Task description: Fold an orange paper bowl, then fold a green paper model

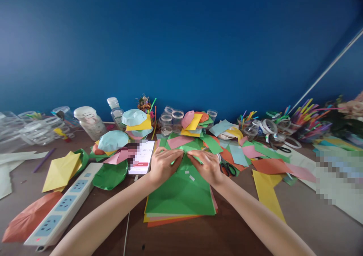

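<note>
My left hand and my right hand meet at the middle of the table, fingertips almost touching. Between them they pinch a small piece of green paper, mostly hidden by the fingers. Below lies a stack of coloured sheets with a green sheet on top; yellow and orange edges stick out at the front. Two small white scraps rest on that green sheet. Just right of my right hand are black-handled scissors. A phone with a lit screen lies beside my left hand.
A white power strip lies at the left among folded paper shapes, such as a yellow one and an orange one. Clear cups stand along the blue wall. Loose paper pieces and bundles of coloured straws fill the right.
</note>
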Demonstrator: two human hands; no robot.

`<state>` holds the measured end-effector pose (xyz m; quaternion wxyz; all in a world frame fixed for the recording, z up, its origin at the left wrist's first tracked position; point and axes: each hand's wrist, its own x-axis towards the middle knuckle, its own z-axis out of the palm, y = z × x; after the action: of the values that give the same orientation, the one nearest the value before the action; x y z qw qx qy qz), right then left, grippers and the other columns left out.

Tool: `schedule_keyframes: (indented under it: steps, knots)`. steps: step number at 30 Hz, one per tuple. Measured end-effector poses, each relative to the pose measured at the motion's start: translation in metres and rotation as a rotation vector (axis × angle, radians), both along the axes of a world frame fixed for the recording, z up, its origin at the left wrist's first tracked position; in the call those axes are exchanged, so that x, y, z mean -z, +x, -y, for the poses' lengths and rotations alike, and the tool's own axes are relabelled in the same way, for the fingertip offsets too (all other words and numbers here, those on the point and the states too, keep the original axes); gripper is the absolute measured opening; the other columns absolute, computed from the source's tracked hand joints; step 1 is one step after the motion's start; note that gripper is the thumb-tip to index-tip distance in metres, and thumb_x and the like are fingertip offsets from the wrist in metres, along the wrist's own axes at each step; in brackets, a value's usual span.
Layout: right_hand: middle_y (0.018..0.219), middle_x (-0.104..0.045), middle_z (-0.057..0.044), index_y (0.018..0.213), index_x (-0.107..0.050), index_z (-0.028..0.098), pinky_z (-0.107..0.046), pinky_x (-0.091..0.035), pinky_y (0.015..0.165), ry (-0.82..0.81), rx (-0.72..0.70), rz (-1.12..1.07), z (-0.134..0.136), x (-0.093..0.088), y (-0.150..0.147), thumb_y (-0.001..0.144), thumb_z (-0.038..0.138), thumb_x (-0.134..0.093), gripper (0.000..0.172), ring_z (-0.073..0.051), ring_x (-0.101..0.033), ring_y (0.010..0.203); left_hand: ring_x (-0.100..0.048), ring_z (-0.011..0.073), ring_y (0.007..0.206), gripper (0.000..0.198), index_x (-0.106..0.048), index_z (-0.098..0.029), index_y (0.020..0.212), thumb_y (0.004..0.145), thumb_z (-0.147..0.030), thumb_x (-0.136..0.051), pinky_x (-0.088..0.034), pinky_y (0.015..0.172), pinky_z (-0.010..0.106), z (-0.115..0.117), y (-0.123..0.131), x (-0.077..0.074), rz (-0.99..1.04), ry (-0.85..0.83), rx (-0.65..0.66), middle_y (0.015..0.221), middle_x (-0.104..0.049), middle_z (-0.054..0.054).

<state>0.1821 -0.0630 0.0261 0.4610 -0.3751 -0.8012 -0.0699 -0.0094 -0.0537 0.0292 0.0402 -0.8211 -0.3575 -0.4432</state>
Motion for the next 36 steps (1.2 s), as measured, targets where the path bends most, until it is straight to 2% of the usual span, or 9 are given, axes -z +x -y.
schedule_keyframes:
  steps: [6, 11, 18, 22, 28, 36]
  knots:
    - [0.086, -0.071, -0.001, 0.100, -0.059, 0.024, -0.025, -0.051, 0.071, 0.018, -0.005, -0.001, 0.002, -0.002, -0.002, 0.085, 0.018, -0.054, 0.017, -0.015, -0.067, 0.078, -0.065, 0.0136, 0.077, 0.020, -0.064, -0.025, 0.101, 0.086, -0.024, -0.052, -0.041, 0.073, 0.028, 0.000, 0.000, 0.001, -0.010, -0.007, 0.006, 0.095, -0.070, 0.003]
    - [0.089, -0.070, -0.002, 0.099, -0.059, 0.024, -0.025, -0.051, 0.074, -0.050, 0.009, -0.026, 0.002, -0.004, -0.005, 0.085, 0.020, -0.052, 0.016, -0.015, -0.066, 0.082, -0.064, 0.0130, 0.077, 0.020, -0.064, -0.024, 0.101, 0.086, -0.024, -0.051, -0.042, 0.075, 0.029, 0.000, 0.001, 0.001, -0.016, -0.050, 0.018, 0.096, -0.070, 0.003]
    - [0.091, -0.070, -0.002, 0.101, -0.059, 0.024, -0.026, -0.051, 0.075, -0.085, 0.014, -0.006, 0.003, -0.008, -0.006, 0.086, 0.020, -0.050, 0.017, -0.015, -0.066, 0.084, -0.063, 0.0160, 0.074, 0.020, -0.068, -0.022, 0.095, 0.085, -0.030, -0.052, -0.047, 0.071, 0.029, 0.002, 0.007, -0.005, 0.052, -0.202, 0.043, 0.079, -0.071, 0.003]
    - [0.090, -0.070, -0.002, 0.100, -0.059, 0.024, -0.026, -0.051, 0.076, -0.095, 0.043, 0.001, 0.003, -0.008, -0.007, 0.086, 0.020, -0.050, 0.017, -0.016, -0.066, 0.083, -0.064, 0.0175, 0.079, 0.020, -0.068, -0.020, 0.095, 0.082, -0.030, -0.056, -0.050, 0.072, 0.027, 0.002, 0.008, -0.008, 0.133, -0.350, 0.115, 0.086, -0.071, 0.005]
    - [0.092, -0.069, -0.002, 0.099, -0.057, 0.024, -0.025, -0.051, 0.078, -0.105, 0.026, -0.026, 0.006, -0.013, -0.010, 0.086, 0.020, -0.050, 0.016, -0.015, -0.065, 0.088, -0.066, 0.0177, 0.082, 0.022, -0.067, -0.022, 0.098, 0.082, -0.031, -0.056, -0.052, 0.072, 0.025, 0.003, 0.008, -0.011, 0.177, -0.456, 0.142, 0.092, -0.071, 0.002]
    - [0.095, -0.068, -0.003, 0.105, -0.055, 0.024, -0.027, -0.050, 0.080, -0.137, 0.063, -0.066, 0.011, -0.021, -0.012, 0.083, 0.023, -0.053, 0.022, -0.016, -0.063, 0.090, -0.067, 0.0173, 0.076, 0.023, -0.066, -0.023, 0.101, 0.084, -0.028, -0.051, -0.052, 0.064, 0.023, 0.003, 0.007, -0.008, 0.199, -0.455, 0.121, 0.093, -0.071, 0.001]
